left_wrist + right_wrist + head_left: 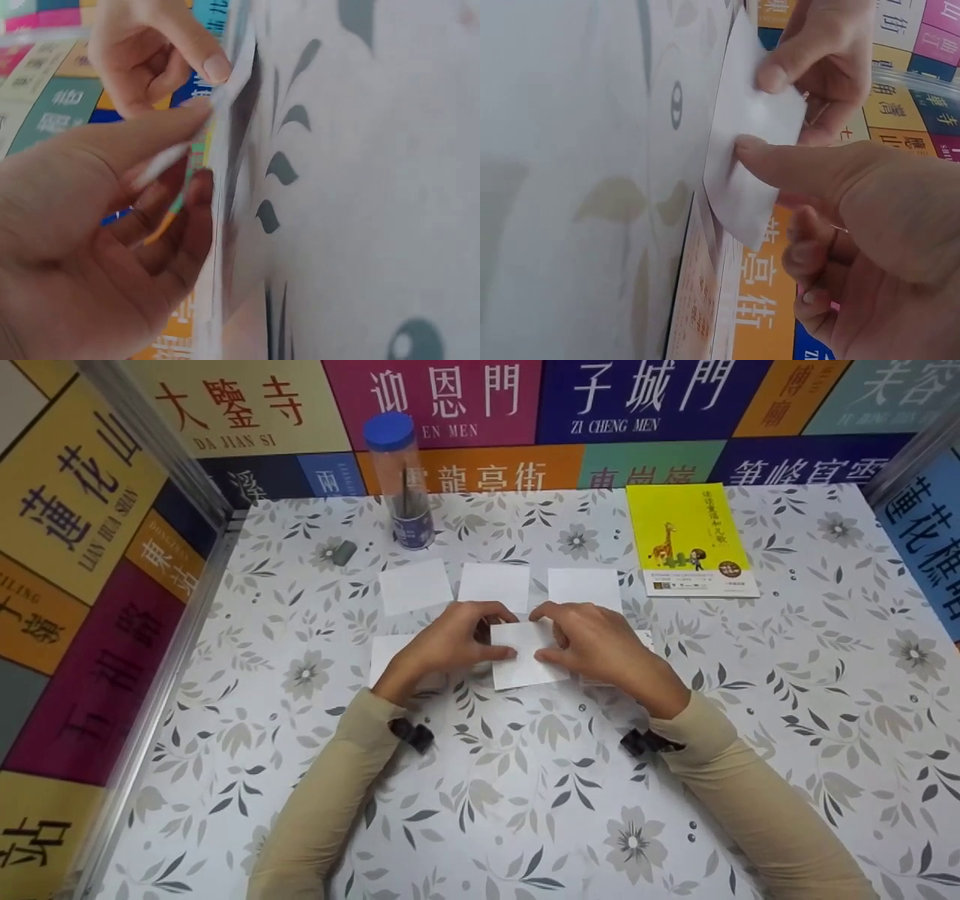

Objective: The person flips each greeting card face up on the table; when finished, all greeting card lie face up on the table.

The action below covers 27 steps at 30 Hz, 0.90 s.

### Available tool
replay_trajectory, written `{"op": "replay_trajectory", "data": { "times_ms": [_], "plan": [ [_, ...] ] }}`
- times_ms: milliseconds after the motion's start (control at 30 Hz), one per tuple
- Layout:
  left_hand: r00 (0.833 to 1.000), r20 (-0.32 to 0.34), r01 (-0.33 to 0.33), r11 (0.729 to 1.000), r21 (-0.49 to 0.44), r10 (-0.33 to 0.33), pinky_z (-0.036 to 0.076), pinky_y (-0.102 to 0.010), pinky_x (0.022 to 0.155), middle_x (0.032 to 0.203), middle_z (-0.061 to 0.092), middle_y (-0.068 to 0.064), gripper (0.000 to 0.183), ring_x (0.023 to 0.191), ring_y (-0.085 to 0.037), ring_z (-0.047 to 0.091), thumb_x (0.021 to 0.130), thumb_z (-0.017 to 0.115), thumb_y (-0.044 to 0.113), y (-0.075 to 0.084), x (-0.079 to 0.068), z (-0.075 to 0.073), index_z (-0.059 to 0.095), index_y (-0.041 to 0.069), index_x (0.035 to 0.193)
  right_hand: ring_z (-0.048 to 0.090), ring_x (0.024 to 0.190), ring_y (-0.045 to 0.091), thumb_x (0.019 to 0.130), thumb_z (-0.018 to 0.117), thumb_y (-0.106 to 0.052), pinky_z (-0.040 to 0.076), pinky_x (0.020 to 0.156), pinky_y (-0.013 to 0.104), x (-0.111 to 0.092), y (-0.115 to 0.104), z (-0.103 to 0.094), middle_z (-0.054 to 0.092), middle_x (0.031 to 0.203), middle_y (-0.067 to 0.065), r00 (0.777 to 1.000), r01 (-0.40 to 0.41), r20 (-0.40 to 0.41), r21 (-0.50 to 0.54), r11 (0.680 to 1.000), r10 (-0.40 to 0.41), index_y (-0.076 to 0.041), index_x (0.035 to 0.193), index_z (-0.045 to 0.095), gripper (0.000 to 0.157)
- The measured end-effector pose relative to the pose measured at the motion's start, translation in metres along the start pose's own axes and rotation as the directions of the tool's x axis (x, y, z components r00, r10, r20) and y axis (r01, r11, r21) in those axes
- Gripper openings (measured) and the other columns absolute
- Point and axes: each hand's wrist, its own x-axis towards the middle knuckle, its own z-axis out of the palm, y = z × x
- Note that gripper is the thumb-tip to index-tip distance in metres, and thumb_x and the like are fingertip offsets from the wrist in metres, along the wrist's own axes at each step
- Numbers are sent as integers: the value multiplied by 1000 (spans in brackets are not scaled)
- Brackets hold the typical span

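A white square piece of paper (529,664) is held between both hands, tilted up from the table. My left hand (466,636) pinches its left side, thumb on the near face and fingers behind. My right hand (596,643) pinches the right side the same way. In the right wrist view the paper (754,124) bends slightly under both thumbs. More white squares lie around: a left one (415,586), a middle one (495,583) and a right one (585,585) in the back row. Another square (390,651) is partly beneath the left wrist; one more is mostly hidden behind the right hand.
A clear jar with a blue lid (399,480) stands at the back, with thin dark items inside. Left of it lies a small grey-green block (345,553). A yellow booklet (691,536) lies back right. Printed panels (442,390) border the floral-covered table (480,810).
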Motion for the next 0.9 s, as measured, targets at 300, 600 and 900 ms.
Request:
{"op": "replay_trajectory", "data": {
  "times_ms": [300, 600, 900],
  "plan": [
    [997, -63, 9, 875, -485, -45, 59, -45, 78, 102, 78, -6, 46, 89, -26, 73, 117, 45, 45, 3, 3, -5, 79, 16, 128, 78, 90, 20, 102, 75, -19, 61, 78, 46, 4, 1, -10, 82, 103, 1, 983, 160, -133, 279, 947, -127, -14, 122, 69, 21],
    [985, -168, -38, 933, -359, -24, 56, -24, 75, 147, 63, -18, 59, 84, -19, 69, 97, 83, 17, -2, 1, -3, 62, 15, 152, 78, 112, 18, 110, 63, -31, 61, 95, 47, 5, 4, -9, 80, 117, -6, 980, 194, -125, 404, 894, -156, -20, 121, 72, 18],
    [974, -208, 23, 949, -313, -93, 58, -25, 66, 115, 73, -9, 31, 75, -14, 69, 97, 83, 16, -3, 2, -1, 74, 11, 126, 78, 101, 18, 101, 79, -22, 65, 85, 39, 7, 6, -3, 77, 120, 1, 982, 185, -94, 405, 895, -161, -16, 131, 68, 32]
  ]
}}
